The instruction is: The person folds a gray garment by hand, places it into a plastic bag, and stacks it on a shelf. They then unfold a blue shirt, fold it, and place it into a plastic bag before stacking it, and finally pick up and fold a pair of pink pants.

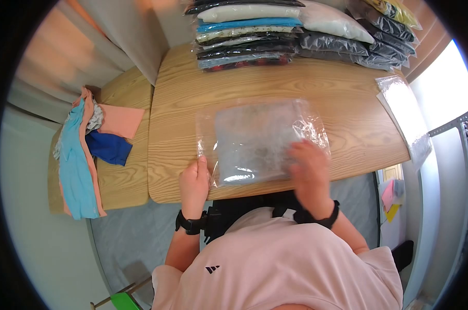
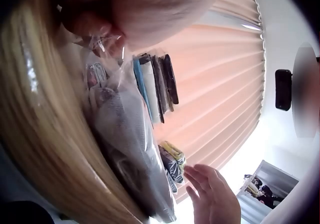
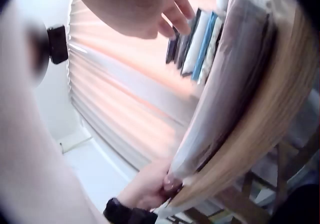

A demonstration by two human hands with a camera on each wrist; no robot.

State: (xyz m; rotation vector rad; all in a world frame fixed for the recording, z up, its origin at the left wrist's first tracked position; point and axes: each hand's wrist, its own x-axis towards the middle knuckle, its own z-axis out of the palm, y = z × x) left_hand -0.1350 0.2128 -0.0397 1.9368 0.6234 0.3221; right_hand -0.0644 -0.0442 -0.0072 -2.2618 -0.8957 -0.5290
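A clear plastic bag with a folded grey garment inside lies flat at the front of the wooden table. My left hand pinches the bag's near left edge, thumb on top. In the left wrist view, crinkled plastic shows at those fingertips. Over the bag's right side is my right hand, blurred in the head view. The right wrist view shows that hand raised above the bag with its fingers loosely extended and nothing in them.
Several bagged garments are stacked at the back, beside more bagged clothes. Flat clear bags lie at the right edge. On a side table to the left are loose clothes: light blue, peach and dark blue.
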